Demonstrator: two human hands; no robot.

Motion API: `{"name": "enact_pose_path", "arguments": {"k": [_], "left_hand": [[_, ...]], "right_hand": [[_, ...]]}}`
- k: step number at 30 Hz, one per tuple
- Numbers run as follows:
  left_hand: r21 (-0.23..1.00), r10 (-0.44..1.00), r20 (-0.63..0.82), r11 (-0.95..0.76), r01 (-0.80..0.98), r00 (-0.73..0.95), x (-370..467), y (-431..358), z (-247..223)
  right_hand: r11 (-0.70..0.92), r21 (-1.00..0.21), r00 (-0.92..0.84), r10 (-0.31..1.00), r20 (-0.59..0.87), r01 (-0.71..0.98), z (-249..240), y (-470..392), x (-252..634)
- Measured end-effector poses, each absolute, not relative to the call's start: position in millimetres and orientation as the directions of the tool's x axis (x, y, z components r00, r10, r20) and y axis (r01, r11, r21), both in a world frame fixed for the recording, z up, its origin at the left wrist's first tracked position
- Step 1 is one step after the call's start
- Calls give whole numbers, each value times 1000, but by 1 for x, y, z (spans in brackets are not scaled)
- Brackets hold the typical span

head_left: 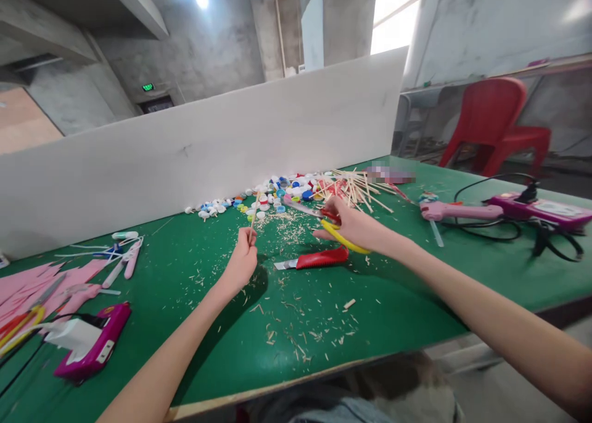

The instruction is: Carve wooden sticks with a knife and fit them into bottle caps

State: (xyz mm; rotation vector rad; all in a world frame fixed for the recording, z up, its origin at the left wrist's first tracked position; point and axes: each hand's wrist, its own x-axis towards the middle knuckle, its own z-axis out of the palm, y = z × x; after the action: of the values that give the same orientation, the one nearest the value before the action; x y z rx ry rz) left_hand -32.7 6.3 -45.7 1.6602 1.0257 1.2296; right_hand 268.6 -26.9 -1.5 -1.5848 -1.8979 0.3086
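Note:
Pinched in my left hand [242, 256] is a thin wooden stick [254, 212], held nearly upright above the green table [194, 343]. My right hand [354, 225] grips scissors [340, 232] with red and yellow handles, their blades pointing left toward the stick but apart from it. Below the scissors lies a red utility knife [322, 259], its blade showing on the left. Wood shavings [296, 225] are scattered around both hands. Behind them are a heap of coloured bottle caps [277, 192] and a pile of wooden sticks [358, 188].
At left are pink sheets [60, 281], a second pair of scissors [34, 312] and a purple power strip [99, 343]. A pink glue gun [462, 211] and another purple power strip [539, 210] lie at right. A white partition [185, 151] borders the far side; a red chair [493, 124] stands beyond.

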Motion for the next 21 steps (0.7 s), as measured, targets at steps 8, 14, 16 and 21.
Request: {"name": "enact_pose_path", "arguments": {"k": [8, 14, 16, 21], "left_hand": [[895, 936, 298, -343, 285, 188, -24, -15, -37], [839, 927, 330, -375, 394, 180, -21, -21, -33], [812, 925, 331, -381, 443, 188, -21, -22, -33], [707, 920, 318, -392, 589, 231, -21, -22, -33]], "right_hand": [[270, -570, -182, 961, 207, 776, -3, -40, 241], [264, -627, -159, 963, 220, 733, -1, -42, 242], [276, -646, -164, 960, 229, 711, 0, -43, 241], [282, -665, -181, 959, 219, 691, 1, -45, 242]]}}
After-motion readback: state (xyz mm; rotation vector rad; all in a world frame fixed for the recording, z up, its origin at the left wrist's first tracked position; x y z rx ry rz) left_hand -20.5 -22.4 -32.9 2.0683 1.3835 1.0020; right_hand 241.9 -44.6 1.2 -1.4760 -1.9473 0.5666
